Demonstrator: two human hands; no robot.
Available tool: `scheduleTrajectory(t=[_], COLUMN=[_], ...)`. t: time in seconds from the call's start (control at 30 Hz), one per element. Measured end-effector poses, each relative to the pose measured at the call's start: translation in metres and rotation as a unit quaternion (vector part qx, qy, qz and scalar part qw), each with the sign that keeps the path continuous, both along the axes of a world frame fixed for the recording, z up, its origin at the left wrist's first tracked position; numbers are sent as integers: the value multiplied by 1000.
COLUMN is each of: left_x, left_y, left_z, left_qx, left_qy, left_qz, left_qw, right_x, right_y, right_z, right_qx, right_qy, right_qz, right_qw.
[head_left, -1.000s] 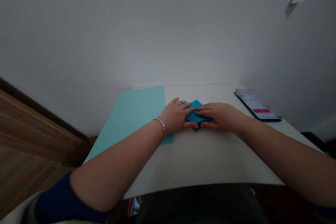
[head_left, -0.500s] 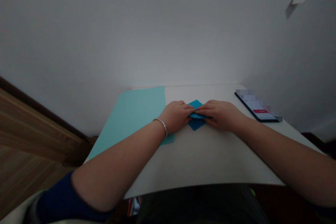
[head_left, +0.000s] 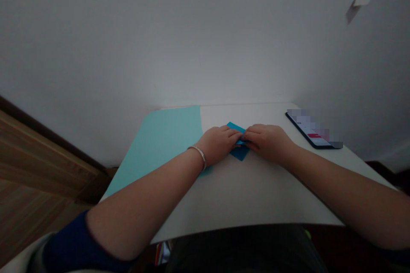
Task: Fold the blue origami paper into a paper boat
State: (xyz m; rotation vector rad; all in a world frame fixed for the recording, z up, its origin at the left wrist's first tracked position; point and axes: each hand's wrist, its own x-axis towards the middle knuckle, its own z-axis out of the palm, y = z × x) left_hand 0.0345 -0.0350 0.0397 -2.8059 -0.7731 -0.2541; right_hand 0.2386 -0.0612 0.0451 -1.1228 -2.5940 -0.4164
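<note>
A small piece of folded blue paper [head_left: 241,153] lies on the white table between my hands, its far and near corners showing past my fingers. My left hand [head_left: 219,143], with a bracelet at the wrist, is closed on the paper's left side. From the right, my right hand [head_left: 267,141] pinches the paper near its middle, the fingertips of both hands almost meeting. A raised fold shows under the fingertips, but most of it is hidden by them.
A pale turquoise sheet [head_left: 166,136] covers the left part of the white table [head_left: 250,196]. At the right edge lies a phone [head_left: 312,130] with its screen lit. Behind the table rises a grey-white wall [head_left: 205,42]; wooden furniture [head_left: 41,179] stands at the left.
The blue paper has turned slightly, its far corner now further left. My left fingers have slid right over the fold, and my right fingertips have drawn together into a tighter pinch.
</note>
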Motion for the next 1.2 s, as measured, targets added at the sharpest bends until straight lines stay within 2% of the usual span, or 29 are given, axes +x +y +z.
scheduleTrajectory(t=[0.1,0.27,0.47,0.8,0.93,1.03,1.2], left_x=[1,-1,-4,-5,-6,-5,-3], left_y=[-1,2,6,1,0,0,1], left_z=[0,-1,0,2,2,1,-2], left_qx=[-11,-28,-11,-38,-37,-42,-90], left_qy=[-9,-36,-30,-24,-30,-51,-82], left_qz=[1,43,84,132,125,89,49], left_qw=[1000,998,996,990,991,994,991], right_x=[-3,-1,2,6,9,8,2], right_y=[-1,-3,-1,6,8,8,5], right_z=[0,3,4,3,4,5,6], right_qx=[-3,-5,-56,-104,-104,-103,-119], right_qy=[-1,6,3,2,-14,-18,-10], right_qz=[-14,-46,-91,-122,-114,-103,-60], right_qw=[1000,999,994,987,988,989,991])
